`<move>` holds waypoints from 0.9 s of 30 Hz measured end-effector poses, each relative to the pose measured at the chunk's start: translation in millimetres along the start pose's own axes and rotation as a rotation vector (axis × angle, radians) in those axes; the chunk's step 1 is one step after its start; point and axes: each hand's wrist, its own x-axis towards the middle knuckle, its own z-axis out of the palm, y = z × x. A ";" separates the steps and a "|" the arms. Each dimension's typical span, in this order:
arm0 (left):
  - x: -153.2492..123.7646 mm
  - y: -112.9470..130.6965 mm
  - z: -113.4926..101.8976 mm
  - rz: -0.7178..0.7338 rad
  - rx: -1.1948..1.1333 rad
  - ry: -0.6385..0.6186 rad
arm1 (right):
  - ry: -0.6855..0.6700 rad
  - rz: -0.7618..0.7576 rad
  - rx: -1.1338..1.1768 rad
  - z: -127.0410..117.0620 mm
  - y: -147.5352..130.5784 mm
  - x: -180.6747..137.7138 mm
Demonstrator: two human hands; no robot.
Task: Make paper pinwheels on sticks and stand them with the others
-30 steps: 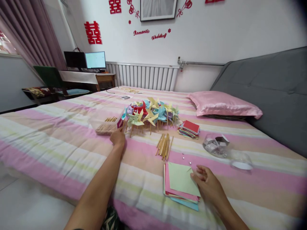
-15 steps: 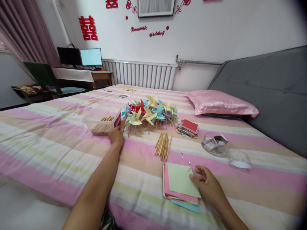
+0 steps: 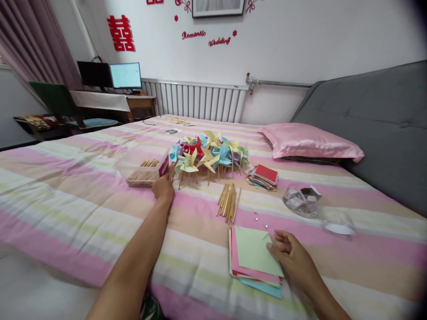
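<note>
My left hand reaches far out over the striped bed and grips the near corner of a clear plastic box of wooden sticks. Just right of it stands a heap of paper pinwheels in several colours. My right hand rests with curled fingers on the right edge of a stack of coloured paper squares, green sheet on top. A loose bundle of wooden sticks lies between the pinwheels and the stack.
A second pile of coloured paper lies right of the pinwheels. A clear container of small parts and a clear lid sit at the right. A pink pillow and grey headboard lie beyond. Small pins dot the sheet.
The view shifted slightly. The left hand stays at the stick box and the right hand stays on the paper stack.
</note>
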 end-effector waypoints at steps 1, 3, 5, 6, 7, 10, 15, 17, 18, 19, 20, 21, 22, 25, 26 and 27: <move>-2.0 -0.8 -1.5 -0.002 0.006 0.000 | -0.007 0.004 0.004 -0.2 0.5 0.7; -6.9 -3.0 -5.1 -0.008 0.018 -0.002 | -0.017 0.007 0.022 -0.6 1.6 2.4; -13.1 -5.4 -9.6 -0.019 0.029 -0.004 | -0.020 0.004 0.050 -1.1 2.3 4.0; -16.9 -6.5 -12.2 -0.026 0.035 -0.004 | -0.018 0.003 0.064 -1.5 2.2 4.5; -21.1 -7.5 -14.9 -0.033 0.040 -0.002 | -0.016 0.002 0.077 -1.9 1.6 4.8; -37.4 -8.6 -24.5 -0.033 0.046 0.001 | -0.005 0.009 0.112 -4.5 -2.2 4.3; -70.9 -6.0 -47.8 -0.017 0.032 -0.004 | 0.016 -0.015 0.077 -12.4 -9.7 2.5; -82.4 -2.9 -61.3 -0.024 0.020 -0.017 | 0.025 -0.028 0.041 -15.4 -11.2 2.0; -87.5 -0.3 -68.9 -0.026 0.015 -0.022 | 0.026 -0.032 0.033 -16.7 -11.7 1.6; -92.5 3.3 -76.7 -0.025 0.009 -0.026 | 0.022 -0.040 0.026 -17.9 -12.1 1.3; -97.7 8.0 -84.5 -0.017 0.003 -0.031 | 0.016 -0.047 0.020 -18.9 -12.6 0.8; -103.8 13.8 -91.7 0.000 -0.006 -0.043 | 0.008 -0.056 0.011 -19.9 -13.1 0.3; -111.0 20.8 -97.9 0.029 -0.019 -0.061 | -0.001 -0.066 0.001 -20.9 -13.8 -0.1; -142.4 46.1 -106.3 0.257 -0.151 -0.260 | -0.034 -0.087 -0.026 -23.9 -16.4 -1.1; -155.7 54.6 -104.9 0.317 -0.187 -0.318 | -0.044 -0.091 -0.035 -25.0 -17.4 -1.3; -169.7 62.3 -101.6 0.360 -0.210 -0.361 | -0.053 -0.094 -0.045 -25.9 -18.4 -1.5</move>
